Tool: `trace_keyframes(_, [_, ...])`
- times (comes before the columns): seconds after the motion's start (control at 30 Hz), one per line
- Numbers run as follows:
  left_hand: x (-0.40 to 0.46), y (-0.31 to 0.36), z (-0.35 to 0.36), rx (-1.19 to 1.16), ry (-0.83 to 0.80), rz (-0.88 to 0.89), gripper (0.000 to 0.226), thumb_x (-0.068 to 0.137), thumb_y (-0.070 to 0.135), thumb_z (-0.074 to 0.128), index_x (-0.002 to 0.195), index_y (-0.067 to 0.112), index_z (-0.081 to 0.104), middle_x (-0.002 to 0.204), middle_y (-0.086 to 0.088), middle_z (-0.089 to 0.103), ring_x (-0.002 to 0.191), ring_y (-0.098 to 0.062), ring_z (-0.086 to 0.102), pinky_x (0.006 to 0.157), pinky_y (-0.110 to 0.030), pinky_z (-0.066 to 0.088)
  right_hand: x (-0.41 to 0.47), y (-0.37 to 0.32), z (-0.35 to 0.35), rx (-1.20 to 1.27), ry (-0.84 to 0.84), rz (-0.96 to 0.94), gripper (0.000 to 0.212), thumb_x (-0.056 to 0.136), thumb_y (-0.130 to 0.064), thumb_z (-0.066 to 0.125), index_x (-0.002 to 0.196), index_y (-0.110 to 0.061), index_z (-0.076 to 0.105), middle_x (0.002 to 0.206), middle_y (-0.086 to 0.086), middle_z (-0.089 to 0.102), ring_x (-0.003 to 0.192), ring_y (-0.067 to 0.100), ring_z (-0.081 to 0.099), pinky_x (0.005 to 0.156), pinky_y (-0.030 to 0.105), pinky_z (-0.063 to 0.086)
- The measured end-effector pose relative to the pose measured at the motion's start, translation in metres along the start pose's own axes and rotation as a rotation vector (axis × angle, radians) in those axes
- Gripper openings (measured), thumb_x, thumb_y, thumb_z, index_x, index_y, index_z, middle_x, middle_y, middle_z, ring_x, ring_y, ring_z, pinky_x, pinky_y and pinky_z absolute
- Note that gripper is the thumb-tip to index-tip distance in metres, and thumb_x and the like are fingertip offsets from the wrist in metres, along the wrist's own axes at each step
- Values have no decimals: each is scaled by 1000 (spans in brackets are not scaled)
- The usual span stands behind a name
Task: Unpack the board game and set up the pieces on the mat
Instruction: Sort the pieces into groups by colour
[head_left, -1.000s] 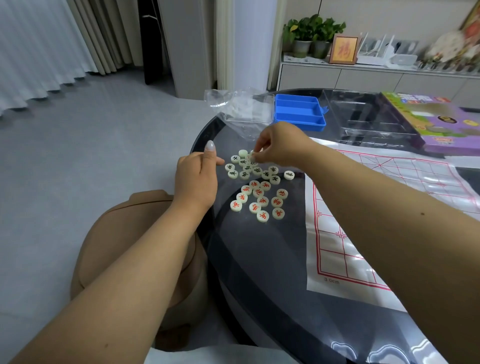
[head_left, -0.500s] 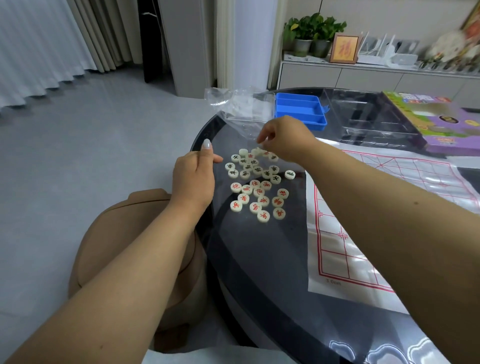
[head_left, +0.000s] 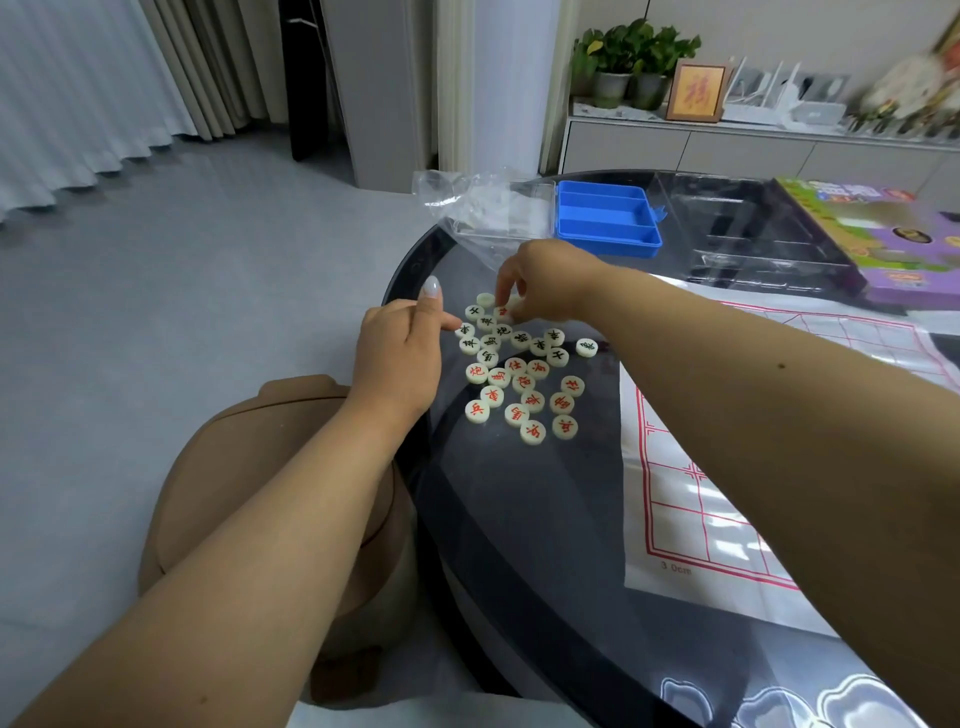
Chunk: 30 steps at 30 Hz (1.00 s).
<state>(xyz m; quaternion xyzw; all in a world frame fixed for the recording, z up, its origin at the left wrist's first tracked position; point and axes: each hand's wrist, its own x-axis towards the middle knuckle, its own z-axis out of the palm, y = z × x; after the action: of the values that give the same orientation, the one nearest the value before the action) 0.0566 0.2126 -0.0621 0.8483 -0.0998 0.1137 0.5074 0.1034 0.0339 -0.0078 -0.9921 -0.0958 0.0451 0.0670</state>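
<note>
Several round cream chess pieces (head_left: 519, 369) lie in a loose cluster on the dark glass table (head_left: 519, 545). The far ones carry black characters, the near ones red. My right hand (head_left: 545, 283) reaches over the far end of the cluster, and its fingertips pinch a red-marked piece (head_left: 502, 312) there. At the cluster's left side sits my left hand (head_left: 397, 358), thumb raised, one finger touching an outer piece. The white mat (head_left: 727, 519) with its red grid lies to the right with no pieces on it.
A crumpled clear plastic bag (head_left: 483, 202) and a blue tray (head_left: 605, 218) lie beyond the pieces. Further right are a clear plastic insert (head_left: 753, 234) and the purple game box (head_left: 883, 244). A brown stool (head_left: 249, 467) stands below the table's left edge.
My right hand rose slightly from the far end of the pile, then came back down onto a piece there. The left hand edged closer to the pieces.
</note>
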Motion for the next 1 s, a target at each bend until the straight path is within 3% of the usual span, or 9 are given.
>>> trace_keyframes(0.23, [0, 0, 0, 26, -7, 15, 62, 101, 47, 23, 87, 18, 76, 95, 9, 64, 110, -16, 53, 95, -35, 40, -15, 6, -7, 73, 134, -37, 20, 83, -36, 68, 99, -23, 69, 95, -5, 53, 87, 13, 53, 68, 26, 44])
trace_keyframes(0.33, [0, 0, -1, 7, -22, 62, 66, 102, 47, 23, 77, 17, 77, 89, 9, 66, 97, -7, 56, 90, -24, 39, -33, 8, -10, 207, 79, -63, 16, 82, -36, 70, 93, -26, 68, 93, -5, 59, 85, 11, 55, 67, 22, 45])
trace_keyframes(0.43, [1, -4, 2, -41, -107, 155, 79, 94, 61, 11, 73, 23, 77, 95, 7, 65, 103, -8, 53, 96, -25, 36, -45, 6, -4, 233, -8, -77, 12, 81, -34, 71, 92, -30, 68, 96, -5, 61, 86, 12, 57, 73, 24, 49])
trace_keyframes(0.67, [-5, 5, 5, 101, -215, 109, 84, 90, 64, 2, 100, 24, 75, 97, 35, 46, 119, -5, 30, 102, -23, 15, -56, 9, 1, 294, 40, -10, 19, 80, -35, 72, 97, -27, 70, 98, -4, 61, 88, 13, 57, 76, 28, 50])
trace_keyframes(0.77, [-5, 5, 7, 139, -241, 61, 88, 80, 70, 0, 118, 27, 67, 118, 22, 49, 125, -3, 25, 102, -22, 14, -54, 5, 3, 269, 58, -9, 20, 81, -35, 70, 99, -26, 70, 98, -4, 60, 87, 12, 55, 77, 28, 50])
trace_keyframes(0.83, [-5, 4, 9, 157, -242, 0, 90, 77, 73, 0, 128, 30, 60, 134, 8, 38, 130, -5, 25, 102, -23, 16, -51, 1, 7, 257, 71, -6, 19, 81, -35, 70, 99, -27, 70, 97, -4, 59, 86, 13, 55, 77, 29, 51])
trace_keyframes(0.9, [-5, 3, 10, 159, -235, -22, 90, 76, 74, 0, 133, 29, 55, 136, 5, 35, 132, -7, 26, 100, -23, 17, -48, -2, 12, 251, 66, -6, 19, 80, -36, 71, 97, -28, 71, 94, -7, 58, 82, 12, 55, 73, 27, 51])
trace_keyframes(1.0, [-5, 6, 8, 84, -220, 10, 88, 79, 70, 2, 129, 26, 59, 123, 17, 41, 132, -3, 23, 101, -20, 13, -46, -2, 14, 246, 43, -25, 21, 80, -37, 71, 98, -28, 72, 88, -10, 57, 76, 9, 53, 63, 19, 43])
